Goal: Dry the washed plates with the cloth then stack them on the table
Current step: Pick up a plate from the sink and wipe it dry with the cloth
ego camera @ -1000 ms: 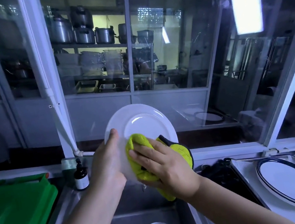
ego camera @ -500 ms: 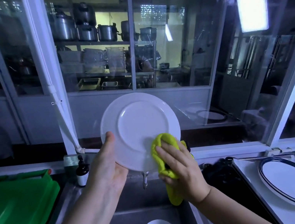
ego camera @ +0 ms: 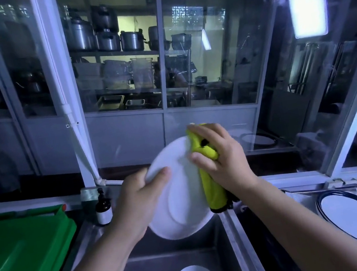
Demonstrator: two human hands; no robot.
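text: none readable | bottle label (ego camera: 104, 216): too small to read

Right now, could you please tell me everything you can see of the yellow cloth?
The yellow cloth is bright yellow-green fabric with black trim at its lower end. The right hand grips it bunched against the upper right rim of the tilted white plate; its tail hangs down along that rim.
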